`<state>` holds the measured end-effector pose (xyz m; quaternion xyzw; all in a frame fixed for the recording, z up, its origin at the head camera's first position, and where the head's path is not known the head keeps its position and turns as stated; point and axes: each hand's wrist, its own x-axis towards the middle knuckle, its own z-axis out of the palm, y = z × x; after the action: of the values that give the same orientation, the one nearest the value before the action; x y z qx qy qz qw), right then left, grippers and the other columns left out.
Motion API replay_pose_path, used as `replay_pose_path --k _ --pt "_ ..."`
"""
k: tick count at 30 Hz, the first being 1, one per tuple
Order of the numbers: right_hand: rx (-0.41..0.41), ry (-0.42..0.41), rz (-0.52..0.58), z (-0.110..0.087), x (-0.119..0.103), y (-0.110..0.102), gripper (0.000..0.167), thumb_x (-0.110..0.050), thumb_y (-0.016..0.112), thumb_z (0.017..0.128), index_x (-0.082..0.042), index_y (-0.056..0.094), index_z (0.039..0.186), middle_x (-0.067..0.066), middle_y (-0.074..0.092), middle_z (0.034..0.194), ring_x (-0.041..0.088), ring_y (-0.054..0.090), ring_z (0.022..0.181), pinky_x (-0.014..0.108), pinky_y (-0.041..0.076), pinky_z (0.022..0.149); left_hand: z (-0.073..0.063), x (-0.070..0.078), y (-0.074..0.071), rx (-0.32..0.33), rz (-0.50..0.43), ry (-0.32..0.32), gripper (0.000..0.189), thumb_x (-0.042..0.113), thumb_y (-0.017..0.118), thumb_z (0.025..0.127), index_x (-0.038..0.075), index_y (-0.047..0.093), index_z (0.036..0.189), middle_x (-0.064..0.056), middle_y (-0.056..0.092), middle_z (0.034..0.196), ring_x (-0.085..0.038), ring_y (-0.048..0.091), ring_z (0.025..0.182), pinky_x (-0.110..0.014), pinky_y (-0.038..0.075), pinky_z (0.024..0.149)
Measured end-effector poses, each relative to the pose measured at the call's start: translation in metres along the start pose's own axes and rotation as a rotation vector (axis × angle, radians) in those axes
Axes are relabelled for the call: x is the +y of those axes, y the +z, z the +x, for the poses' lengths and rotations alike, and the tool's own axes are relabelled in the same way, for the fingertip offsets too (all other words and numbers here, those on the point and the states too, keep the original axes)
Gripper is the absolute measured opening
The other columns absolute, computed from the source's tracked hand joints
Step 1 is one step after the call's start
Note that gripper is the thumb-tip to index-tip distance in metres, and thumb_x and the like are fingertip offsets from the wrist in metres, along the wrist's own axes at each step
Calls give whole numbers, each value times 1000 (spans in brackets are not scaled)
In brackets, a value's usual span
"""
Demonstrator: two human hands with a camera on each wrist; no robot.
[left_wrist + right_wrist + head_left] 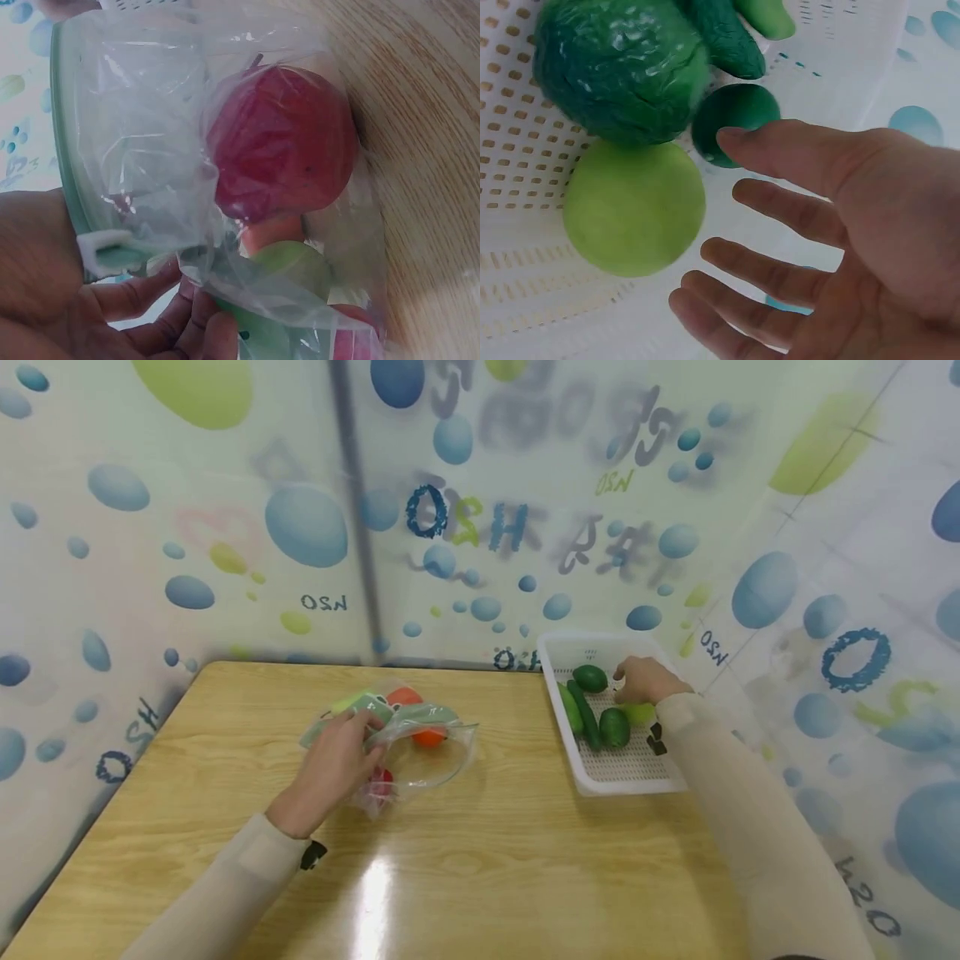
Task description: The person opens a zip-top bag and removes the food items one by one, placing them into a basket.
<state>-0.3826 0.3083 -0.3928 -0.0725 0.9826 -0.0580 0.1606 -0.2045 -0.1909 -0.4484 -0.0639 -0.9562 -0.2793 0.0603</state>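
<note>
My left hand (337, 768) grips the mouth of a clear zip bag (463, 753) with a green rim. Inside the bag, the left wrist view shows a red apple (289, 142) and a green round fruit (296, 266). An orange-red fruit (429, 737) also shows through the plastic in the head view. Over the white basket (573, 760), my right hand (647, 678) has its fingers spread and holds nothing. Beside its fingertips lies a yellow-green round fruit (634, 206). A dark green smooth piece (735, 124) sits just behind the thumb tip, contact unclear.
In the basket are also a wrinkled dark green vegetable (622, 71), a long cucumber-like one (583, 714) and a lighter green one (570, 708). The wooden table (480, 860) meets patterned curtains (480, 568) at the back and walls at both sides.
</note>
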Motion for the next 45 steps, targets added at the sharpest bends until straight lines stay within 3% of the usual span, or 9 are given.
replay_pose_path --k 5,9,13,19,24,28,31,36,45 --pt "58 -55 14 7 1 5 57 -27 80 105 4 70 152 33 69 157 55 66 145 70 54 124 1 1 0 1 4 -17 27 9 80 106 -8 77 127 -24 82 113 -23 67 80 -30 52 65" --pt "98 -76 69 -17 -21 1 52 -22 75 110 6 68 153 33 67 160 53 64 149 69 50 129 1 2 0 1 17 -20 22 11 82 106 -7 77 117 -18 79 99 -21 63 74 -29 48 59" --pt "171 -137 84 -30 -38 4 46 -19 73 112 7 70 149 33 70 157 52 67 145 67 53 126 1 3 0 36 56 4 19 13 86 103 -5 78 106 -17 73 94 -26 61 79 -34 48 66" --pt "239 -217 157 -52 -64 15 42 -17 71 115 6 72 149 30 73 155 46 74 132 63 60 116 3 2 2 83 49 18 17 13 89 99 -2 81 101 -38 66 139 -56 63 121 -63 59 96" --pt "314 -307 184 -71 -92 23 38 -14 72 114 3 75 148 26 76 152 43 72 141 61 59 120 9 -4 2 48 44 9 17 15 86 100 0 79 101 -44 43 174 -74 46 153 -87 45 122" --pt "378 -395 178 -86 -115 31 36 -15 75 113 -1 76 146 23 78 147 45 71 142 62 59 120 13 -6 2 15 67 7 19 18 86 100 1 78 101 -45 38 178 -75 44 156 -87 41 126" --pt "411 -484 198 -96 -134 39 34 -15 77 113 -4 77 145 20 79 142 42 74 134 60 63 112 15 -7 2 -9 88 3 20 21 85 100 2 77 100 -46 39 177 -74 49 152 -85 43 125" --pt "446 -656 271 -106 -172 57 29 -12 80 111 -6 79 139 14 82 138 35 76 133 54 65 114 18 -10 2 -50 98 -22 24 25 84 102 2 78 105 -47 41 175 -74 54 147 -83 48 121" --pt "331 -804 244 -105 -232 90 29 -15 77 113 -7 78 142 13 81 142 25 79 121 44 68 108 18 -11 1 -99 104 -20 26 27 82 103 2 75 106 -48 38 175 -77 52 147 -86 39 128"
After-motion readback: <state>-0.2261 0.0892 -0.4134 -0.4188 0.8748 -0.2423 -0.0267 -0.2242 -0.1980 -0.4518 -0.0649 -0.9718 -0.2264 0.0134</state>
